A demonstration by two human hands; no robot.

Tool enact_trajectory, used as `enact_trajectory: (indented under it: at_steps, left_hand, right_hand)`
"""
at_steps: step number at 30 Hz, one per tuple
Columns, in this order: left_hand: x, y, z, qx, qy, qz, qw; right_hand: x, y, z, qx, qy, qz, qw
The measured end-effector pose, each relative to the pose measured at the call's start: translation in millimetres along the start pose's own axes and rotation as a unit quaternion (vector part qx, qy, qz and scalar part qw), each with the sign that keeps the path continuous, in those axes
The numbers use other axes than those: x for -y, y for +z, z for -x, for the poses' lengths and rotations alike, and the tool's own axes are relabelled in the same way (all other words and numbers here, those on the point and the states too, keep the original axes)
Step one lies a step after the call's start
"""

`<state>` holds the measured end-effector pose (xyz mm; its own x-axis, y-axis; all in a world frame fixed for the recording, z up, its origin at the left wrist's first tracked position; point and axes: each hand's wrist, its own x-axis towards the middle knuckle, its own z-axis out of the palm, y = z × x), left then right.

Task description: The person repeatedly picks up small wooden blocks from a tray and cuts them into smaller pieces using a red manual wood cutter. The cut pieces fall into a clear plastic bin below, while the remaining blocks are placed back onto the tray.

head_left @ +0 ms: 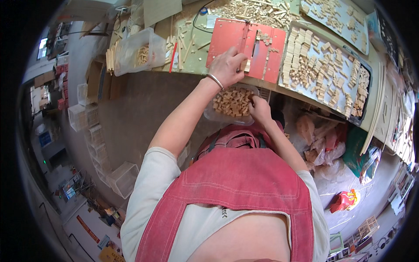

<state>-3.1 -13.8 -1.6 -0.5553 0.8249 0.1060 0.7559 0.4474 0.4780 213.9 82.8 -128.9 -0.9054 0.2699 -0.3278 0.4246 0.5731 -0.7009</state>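
Left hand [227,66] is curled over a small wooden piece [245,65] at the near edge of the red saw table [227,37], fingers closed around it right next to the slot. Right hand [260,109] sits lower, fingertips pinched into the clear tub of wooden blocks [231,102] held in the lap, just below the tabletop [192,48] edge. Honestly the risk I see is those left fingers sitting so close to the slot, and the tub tipping since it's only propped there. Further right, the tray of sorted blocks [323,70] overhangs a bit.
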Motion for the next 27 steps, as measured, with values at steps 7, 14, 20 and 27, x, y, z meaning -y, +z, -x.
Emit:
enact_trajectory:
  at_steps: [7,14,20,27]
  left_hand:
    - [-2.6,-0.8,-1.1,0.013,-0.019,0.016,1.000]
    - [-4.8,0.6,1.5,0.008,-0.040,0.018,0.999]
    - [-4.1,5.0,3.6,-0.006,-0.045,0.018,0.999]
    - [-2.9,4.8,5.1,-0.009,-0.033,0.012,0.999]
  right_hand:
    - [31.0,66.0,-59.5,0.071,0.232,-0.009,0.970]
    - [32.7,107.0,-66.0,0.009,0.301,-0.046,0.952]
    - [36.8,88.8,-61.1,-0.013,0.342,-0.084,0.936]
    - [26.3,98.2,-48.1,-0.050,0.337,-0.098,0.935]
